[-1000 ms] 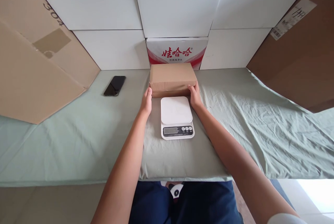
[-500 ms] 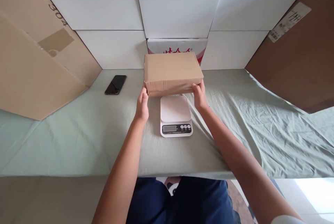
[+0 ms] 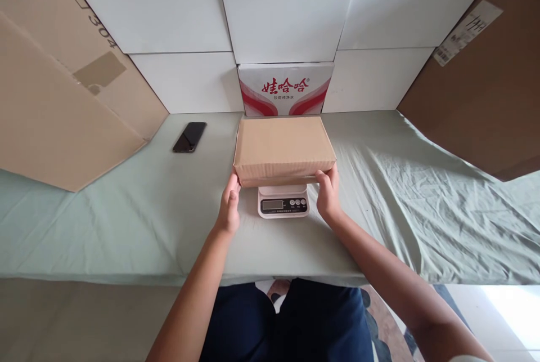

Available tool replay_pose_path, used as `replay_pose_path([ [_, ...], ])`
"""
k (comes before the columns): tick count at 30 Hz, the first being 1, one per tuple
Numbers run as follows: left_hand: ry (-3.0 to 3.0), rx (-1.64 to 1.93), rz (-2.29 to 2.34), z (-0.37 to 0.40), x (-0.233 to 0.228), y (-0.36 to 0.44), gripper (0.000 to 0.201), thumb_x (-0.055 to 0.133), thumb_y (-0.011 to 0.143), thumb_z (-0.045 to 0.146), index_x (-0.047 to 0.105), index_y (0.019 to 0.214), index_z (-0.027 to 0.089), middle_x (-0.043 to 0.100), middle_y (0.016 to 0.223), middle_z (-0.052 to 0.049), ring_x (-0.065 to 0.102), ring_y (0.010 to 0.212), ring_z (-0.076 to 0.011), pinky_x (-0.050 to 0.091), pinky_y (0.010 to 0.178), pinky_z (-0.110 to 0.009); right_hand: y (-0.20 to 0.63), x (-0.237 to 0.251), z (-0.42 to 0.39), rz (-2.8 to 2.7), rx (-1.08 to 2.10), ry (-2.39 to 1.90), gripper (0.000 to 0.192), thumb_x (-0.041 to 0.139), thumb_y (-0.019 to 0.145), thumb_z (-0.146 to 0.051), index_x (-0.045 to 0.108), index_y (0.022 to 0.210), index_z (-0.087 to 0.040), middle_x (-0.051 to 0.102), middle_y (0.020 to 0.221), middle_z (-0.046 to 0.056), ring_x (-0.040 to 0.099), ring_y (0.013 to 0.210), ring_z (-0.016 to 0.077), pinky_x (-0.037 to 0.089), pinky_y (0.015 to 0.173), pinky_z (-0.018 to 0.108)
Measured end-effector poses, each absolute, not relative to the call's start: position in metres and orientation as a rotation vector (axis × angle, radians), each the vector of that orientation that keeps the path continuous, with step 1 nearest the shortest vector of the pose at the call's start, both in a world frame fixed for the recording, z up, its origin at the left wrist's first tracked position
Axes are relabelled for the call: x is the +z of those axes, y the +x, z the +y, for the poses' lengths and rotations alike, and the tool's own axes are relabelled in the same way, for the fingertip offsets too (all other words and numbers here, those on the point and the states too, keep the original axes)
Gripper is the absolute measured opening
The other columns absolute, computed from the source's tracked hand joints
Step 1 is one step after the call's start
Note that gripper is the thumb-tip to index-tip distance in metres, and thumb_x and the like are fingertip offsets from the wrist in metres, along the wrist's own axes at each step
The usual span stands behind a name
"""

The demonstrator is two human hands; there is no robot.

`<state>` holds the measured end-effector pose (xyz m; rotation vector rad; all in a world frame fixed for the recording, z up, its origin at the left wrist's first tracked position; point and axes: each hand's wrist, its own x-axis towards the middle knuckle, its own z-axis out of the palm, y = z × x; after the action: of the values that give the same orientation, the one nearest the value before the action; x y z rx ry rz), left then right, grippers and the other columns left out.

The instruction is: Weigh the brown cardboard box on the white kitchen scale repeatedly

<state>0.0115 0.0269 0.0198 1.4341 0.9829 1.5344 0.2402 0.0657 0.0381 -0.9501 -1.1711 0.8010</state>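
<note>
Now left hand (image 3: 229, 204) and right hand (image 3: 328, 193) clasp the brown box (image 3: 283, 148) over the scale (image 3: 283, 204).

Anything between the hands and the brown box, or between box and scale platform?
Nothing visible. Left hand and right hand grip the cardboard box directly at its near corners; it covers the scale platform, and the gap beneath is hidden.

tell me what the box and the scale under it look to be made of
The box looks like plain brown cardboard, matte, with faint ribbing along its front edge. The scale seems to be glossy white plastic with a dark display strip and small round buttons; its top plate is hidden under the box.
</note>
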Motion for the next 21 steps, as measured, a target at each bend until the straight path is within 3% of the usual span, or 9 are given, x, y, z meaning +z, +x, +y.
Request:
replay_pose_path([
  [14,1.403,1.602,1.029,0.022,0.011,0.010,0.084,0.036,0.086,0.080,0.047,0.149,0.026,0.048,0.157,-0.012,0.041,0.147,-0.0365,0.034,0.120,-0.051,0.236,0.033,0.054,-1.189,0.777,-0.945,0.037,0.052,0.084,-0.033,0.057,0.120,-0.027,0.064,0.123,0.005,0.058,0.117,0.0252,0.051,0.100,0.044],
  [21,1.429,1.601,1.009,0.023,0.009,0.011,0.083,0.037,0.087,0.078,0.045,0.151,0.025,0.046,0.159,-0.012,0.037,0.150,-0.0362,0.032,0.121,-0.050,0.237,0.033,0.055,-1.156,0.754,-0.975,0.044,0.051,0.083,-0.032,0.055,0.127,-0.027,0.064,0.125,0.006,0.058,0.115,0.0259,0.050,0.100,0.046],
])
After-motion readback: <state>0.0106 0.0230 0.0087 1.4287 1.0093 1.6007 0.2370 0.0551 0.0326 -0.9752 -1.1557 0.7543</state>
